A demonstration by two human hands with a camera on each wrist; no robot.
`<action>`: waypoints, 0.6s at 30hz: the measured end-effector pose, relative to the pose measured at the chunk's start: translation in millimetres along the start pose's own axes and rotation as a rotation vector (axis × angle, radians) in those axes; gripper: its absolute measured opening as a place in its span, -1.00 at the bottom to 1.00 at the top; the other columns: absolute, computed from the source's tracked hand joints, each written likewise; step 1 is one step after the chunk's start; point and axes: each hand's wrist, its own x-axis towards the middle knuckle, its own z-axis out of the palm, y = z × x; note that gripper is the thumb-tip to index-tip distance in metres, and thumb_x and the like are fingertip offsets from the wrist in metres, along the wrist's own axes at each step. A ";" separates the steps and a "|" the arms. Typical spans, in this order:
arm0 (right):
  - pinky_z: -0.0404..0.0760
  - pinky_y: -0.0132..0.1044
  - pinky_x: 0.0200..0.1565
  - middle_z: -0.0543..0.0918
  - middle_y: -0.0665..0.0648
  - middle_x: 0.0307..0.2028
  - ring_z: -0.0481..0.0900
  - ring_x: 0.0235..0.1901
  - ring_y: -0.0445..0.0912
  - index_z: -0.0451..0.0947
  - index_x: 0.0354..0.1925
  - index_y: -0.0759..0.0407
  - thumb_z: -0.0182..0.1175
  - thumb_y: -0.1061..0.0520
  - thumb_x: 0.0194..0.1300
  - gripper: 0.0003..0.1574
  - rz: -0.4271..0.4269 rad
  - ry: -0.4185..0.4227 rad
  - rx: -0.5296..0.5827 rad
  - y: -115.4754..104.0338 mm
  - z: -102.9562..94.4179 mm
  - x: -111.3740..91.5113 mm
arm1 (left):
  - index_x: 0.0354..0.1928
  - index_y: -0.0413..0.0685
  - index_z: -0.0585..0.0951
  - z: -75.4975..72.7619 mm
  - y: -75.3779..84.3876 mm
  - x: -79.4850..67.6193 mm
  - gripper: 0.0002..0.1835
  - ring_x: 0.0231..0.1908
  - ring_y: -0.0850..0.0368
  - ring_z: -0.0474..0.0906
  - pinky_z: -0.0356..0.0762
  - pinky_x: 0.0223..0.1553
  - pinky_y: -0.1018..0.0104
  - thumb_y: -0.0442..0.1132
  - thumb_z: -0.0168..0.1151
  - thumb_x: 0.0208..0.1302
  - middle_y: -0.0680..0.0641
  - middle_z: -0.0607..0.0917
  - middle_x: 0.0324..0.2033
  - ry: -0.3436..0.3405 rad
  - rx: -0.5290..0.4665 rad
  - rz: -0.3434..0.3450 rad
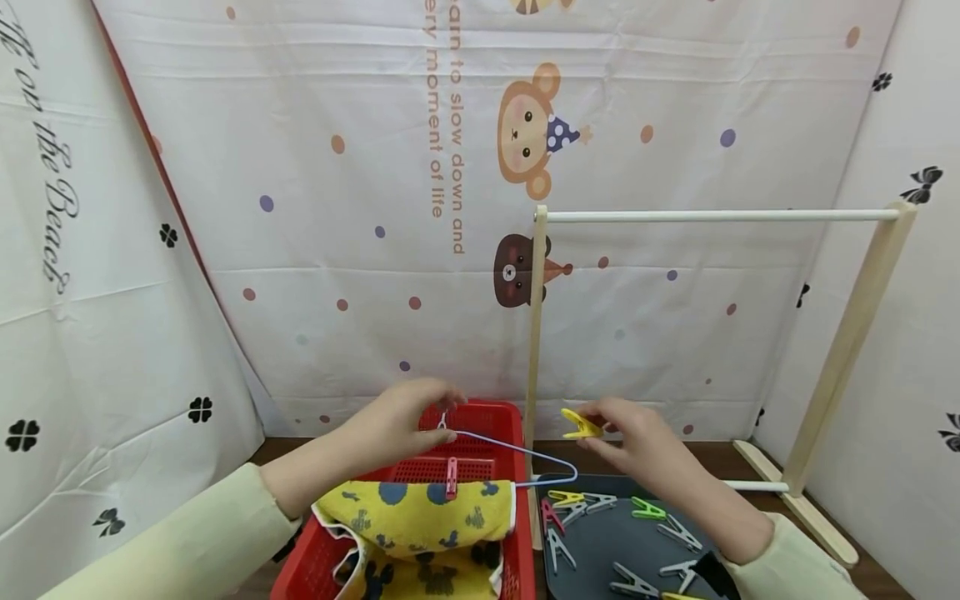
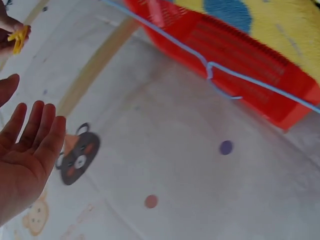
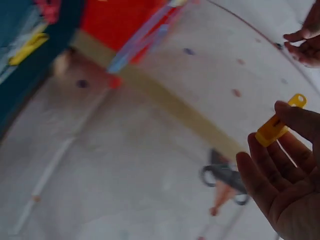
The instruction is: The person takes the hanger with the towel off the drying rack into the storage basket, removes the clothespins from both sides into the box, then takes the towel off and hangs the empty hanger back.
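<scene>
My right hand pinches a yellow clothespin between thumb and fingers, held in the air right of the basket. The right wrist view shows this clothespin closer. My left hand hovers by the hook of a blue hanger; in the left wrist view its fingers are extended, apart from the hanger. A yellow towel with blue and dark figures hangs folded over the hanger's bar. One pink clothespin clips the towel's top edge. Hanger and towel lie over a red basket.
Right of the basket, a dark grey tray carries several grey, yellow, green and red clothespins. A wooden rack with a white top rod stands behind the tray, its left post beside the basket. Printed white cloth covers the walls.
</scene>
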 end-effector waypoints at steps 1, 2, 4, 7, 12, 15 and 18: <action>0.72 -0.30 -0.25 0.75 0.03 -0.20 0.66 -0.28 -0.19 0.68 -0.08 0.15 0.47 0.21 0.19 -0.69 0.007 -0.045 0.006 4.8 1.7 -1.0 | 0.05 -0.07 0.66 2.7 -2.8 0.9 -0.67 -0.06 0.10 0.65 0.70 0.00 0.19 -0.27 0.45 0.25 -0.04 0.76 -0.06 -0.020 0.007 -0.007; 0.69 -0.33 -0.27 0.75 0.02 -0.21 0.64 -0.30 -0.22 0.67 -0.08 0.15 0.46 0.19 0.20 -0.70 0.017 -0.094 0.017 9.5 3.2 -1.9 | 0.04 -0.08 0.67 5.4 -5.4 1.9 -0.67 -0.08 0.11 0.65 0.70 -0.02 0.20 -0.26 0.46 0.25 -0.04 0.77 -0.07 -0.042 0.013 -0.014; 0.64 -0.38 -0.32 0.73 -0.01 -0.24 0.59 -0.34 -0.29 0.67 -0.10 0.14 0.45 0.16 0.22 -0.73 0.032 -0.184 0.025 19.3 6.2 -3.8 | 0.04 -0.10 0.68 10.7 -10.1 3.5 -0.68 -0.09 0.09 0.66 0.70 -0.04 0.21 -0.24 0.45 0.25 -0.05 0.77 -0.08 -0.090 0.028 -0.029; 0.57 -0.40 -0.36 0.71 -0.07 -0.29 0.51 -0.39 -0.37 0.68 -0.11 0.12 0.46 0.13 0.22 -0.73 0.043 -0.291 0.023 32.9 10.5 -7.1 | 0.04 -0.13 0.70 18.1 -16.9 5.8 -0.67 -0.07 0.04 0.70 0.72 -0.01 0.14 -0.21 0.45 0.27 -0.07 0.79 -0.07 -0.157 0.039 -0.056; 0.57 -0.38 -0.34 0.72 -0.10 -0.27 0.51 -0.38 -0.40 0.70 -0.11 0.10 0.46 0.10 0.21 -0.73 0.057 -0.414 0.040 52.8 17.0 -13.8 | 0.05 -0.18 0.70 30.2 -29.4 10.4 -0.65 -0.04 -0.02 0.71 0.71 0.05 0.02 -0.20 0.45 0.26 -0.12 0.79 -0.05 -0.225 0.008 -0.125; 0.58 -0.36 -0.33 0.71 -0.10 -0.27 0.51 -0.36 -0.39 0.69 -0.13 0.09 0.46 0.13 0.21 -0.75 0.036 -0.465 0.051 62.6 21.5 -18.4 | 0.04 -0.19 0.71 37.8 -37.4 14.9 -0.65 -0.09 0.01 0.69 0.71 0.03 0.03 -0.20 0.45 0.25 -0.13 0.79 -0.09 -0.248 -0.034 -0.168; 0.57 -0.35 -0.33 0.70 -0.12 -0.29 0.48 -0.36 -0.40 0.68 -0.15 0.09 0.45 0.16 0.21 -0.78 0.022 -0.516 0.060 71.0 28.1 -22.6 | 0.04 -0.19 0.72 45.7 -44.2 19.2 -0.65 -0.12 0.05 0.68 0.71 0.03 0.05 -0.18 0.44 0.28 -0.10 0.79 -0.13 -0.285 -0.074 -0.212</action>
